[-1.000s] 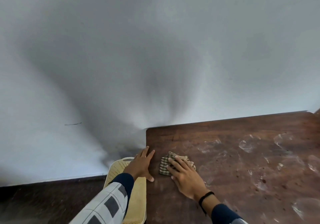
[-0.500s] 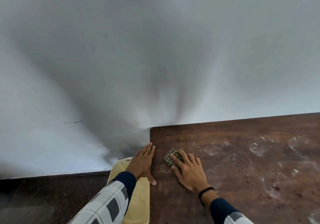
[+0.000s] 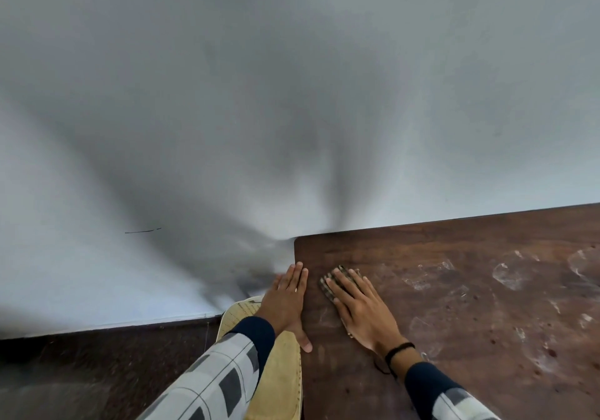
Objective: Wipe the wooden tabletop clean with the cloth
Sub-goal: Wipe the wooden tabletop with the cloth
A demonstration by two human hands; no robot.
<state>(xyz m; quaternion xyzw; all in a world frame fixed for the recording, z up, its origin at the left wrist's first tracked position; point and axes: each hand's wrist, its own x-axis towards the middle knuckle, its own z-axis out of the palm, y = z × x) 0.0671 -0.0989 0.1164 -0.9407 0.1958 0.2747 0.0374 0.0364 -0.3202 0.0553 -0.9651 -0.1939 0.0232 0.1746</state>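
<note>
A dark wooden tabletop [image 3: 454, 338] fills the lower right, marked with whitish smears and dark specks. My right hand [image 3: 360, 306] lies flat with straight fingers on a small checked cloth [image 3: 337, 277], pressing it onto the wood near the table's far left corner. Most of the cloth is hidden under the fingers. My left hand [image 3: 287, 299] rests flat along the table's left edge, its thumb on the wood, holding nothing.
A pale yellow plastic chair [image 3: 279, 364] stands against the table's left edge, under my left arm. A plain grey-white wall [image 3: 292, 95] rises directly behind the table. Dark floor [image 3: 97, 371] lies to the left.
My right hand has slid the cloth forward and slightly left, toward the far left corner. My left hand stays on the table's edge, its fingers now closer together.
</note>
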